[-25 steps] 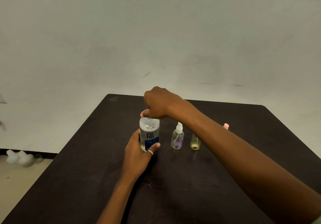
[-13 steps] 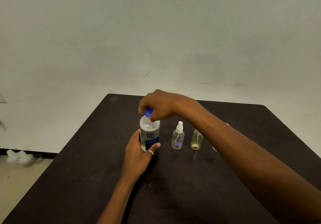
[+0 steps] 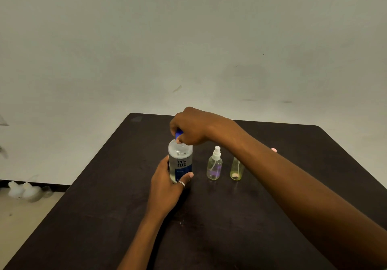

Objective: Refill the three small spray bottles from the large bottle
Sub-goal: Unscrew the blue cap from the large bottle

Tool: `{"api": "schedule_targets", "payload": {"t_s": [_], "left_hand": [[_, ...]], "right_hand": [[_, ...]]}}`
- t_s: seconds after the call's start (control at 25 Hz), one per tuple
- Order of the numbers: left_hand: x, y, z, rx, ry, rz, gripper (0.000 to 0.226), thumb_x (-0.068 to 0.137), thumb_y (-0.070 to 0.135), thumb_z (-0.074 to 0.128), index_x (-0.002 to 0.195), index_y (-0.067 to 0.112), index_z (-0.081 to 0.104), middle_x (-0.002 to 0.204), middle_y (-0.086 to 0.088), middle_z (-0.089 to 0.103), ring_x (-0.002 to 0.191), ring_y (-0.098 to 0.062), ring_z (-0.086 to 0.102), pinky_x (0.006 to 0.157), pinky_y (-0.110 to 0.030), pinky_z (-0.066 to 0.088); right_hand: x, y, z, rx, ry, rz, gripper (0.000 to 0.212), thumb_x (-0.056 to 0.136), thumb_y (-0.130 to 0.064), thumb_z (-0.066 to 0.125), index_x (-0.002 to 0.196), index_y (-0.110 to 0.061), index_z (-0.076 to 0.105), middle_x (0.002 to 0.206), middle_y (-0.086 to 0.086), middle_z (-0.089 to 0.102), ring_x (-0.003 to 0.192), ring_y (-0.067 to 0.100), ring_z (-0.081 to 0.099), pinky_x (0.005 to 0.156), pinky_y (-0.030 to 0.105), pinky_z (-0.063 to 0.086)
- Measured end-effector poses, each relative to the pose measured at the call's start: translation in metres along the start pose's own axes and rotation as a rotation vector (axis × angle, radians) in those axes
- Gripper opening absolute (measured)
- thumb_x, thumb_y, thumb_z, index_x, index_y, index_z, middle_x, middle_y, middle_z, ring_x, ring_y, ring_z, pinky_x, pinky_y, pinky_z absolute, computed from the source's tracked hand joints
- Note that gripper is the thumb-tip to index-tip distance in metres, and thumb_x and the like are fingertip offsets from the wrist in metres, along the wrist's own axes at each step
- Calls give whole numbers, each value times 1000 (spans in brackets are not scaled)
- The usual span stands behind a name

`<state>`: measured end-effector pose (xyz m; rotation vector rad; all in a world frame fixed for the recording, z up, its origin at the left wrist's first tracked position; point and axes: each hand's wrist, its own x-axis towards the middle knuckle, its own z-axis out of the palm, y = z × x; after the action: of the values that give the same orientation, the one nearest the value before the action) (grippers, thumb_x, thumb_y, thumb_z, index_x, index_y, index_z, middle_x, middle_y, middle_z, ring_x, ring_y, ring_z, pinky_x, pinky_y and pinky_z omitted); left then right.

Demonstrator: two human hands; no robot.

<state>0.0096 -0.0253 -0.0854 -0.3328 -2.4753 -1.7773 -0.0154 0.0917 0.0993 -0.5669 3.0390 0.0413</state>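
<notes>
Hands: left hand (image 3: 167,188) wrapped round the lower body of the large bottle (image 3: 180,161), holding it upright on the counter (image 3: 230,228). Right hand (image 3: 194,127) pinches its blue cap (image 3: 178,133) from above, at the neck. The purple-tinted spray bottle (image 3: 214,166) stands just right of it with its sprayer fitted. The yellowish bottle (image 3: 237,169) is beside that, top hidden by the forearm. The pink bit (image 3: 274,150) behind the arm may be the third, mostly hidden. My read: opening step, nothing poured, all three refills left.
</notes>
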Motion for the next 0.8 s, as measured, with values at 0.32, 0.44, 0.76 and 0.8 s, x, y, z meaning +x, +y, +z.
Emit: {"api": "schedule_targets", "payload": {"t_s": [0.32,0.44,0.76,0.8], "left_hand": [[0,-2,0,-11,5,6,75,79,35,82,141,32,42,126,22,51,111,1,53,80,-11,41],[0,-3,0,-15,10,12,75,79,35,82,142,33,42,125,24,51,110,1,54,82,-12,41],[0,0,0,-2,6,5,74,80,34,81,141,33,41,120,27,49,102,6,53,75,-7,39],[0,0,0,2,4,4,74,79,34,81,142,33,41,120,27,48,100,8,52,74,-7,38]], "right_hand": [[-6,-2,-4,72,40,43,30,92,-44,60,93,-14,65,91,1,65,81,17,60,73,31,50],[-5,-8,-2,-66,176,167,50,92,-54,55,63,-15,43,67,1,48,62,16,49,60,31,41],[-2,-3,0,32,36,14,8,88,-15,65,95,-16,67,97,3,65,89,19,60,75,30,52],[-2,-2,-2,58,24,-2,18,87,-10,65,103,-16,68,106,2,66,95,19,60,80,30,52]]}}
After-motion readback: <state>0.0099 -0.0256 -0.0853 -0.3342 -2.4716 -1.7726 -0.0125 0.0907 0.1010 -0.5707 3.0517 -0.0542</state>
